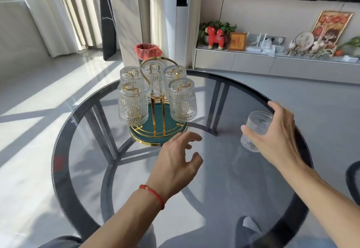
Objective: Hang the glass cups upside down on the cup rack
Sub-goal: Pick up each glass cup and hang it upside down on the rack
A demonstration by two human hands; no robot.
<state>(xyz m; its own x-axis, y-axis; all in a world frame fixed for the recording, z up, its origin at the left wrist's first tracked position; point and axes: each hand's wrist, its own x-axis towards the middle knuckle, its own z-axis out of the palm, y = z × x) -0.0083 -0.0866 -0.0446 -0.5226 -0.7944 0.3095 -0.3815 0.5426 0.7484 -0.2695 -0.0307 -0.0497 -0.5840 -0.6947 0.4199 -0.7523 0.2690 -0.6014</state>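
Note:
A gold wire cup rack (158, 99) on a round green tray (171, 129) stands at the far left of the round glass table (214, 179). Several ribbed glass cups (133, 104) hang upside down on its arms. One more ribbed glass cup (256, 125) stands upright on the table at the right. My right hand (276, 136) curls round it, thumb on the near side and fingers over the far rim. My left hand (175, 160) hovers open just in front of the tray, fingers spread, holding nothing.
A bin with a red bag (148, 51) stands on the floor behind the rack. A low white cabinet (253, 62) with ornaments runs along the back wall. A dark chair edge (353, 177) shows at the right.

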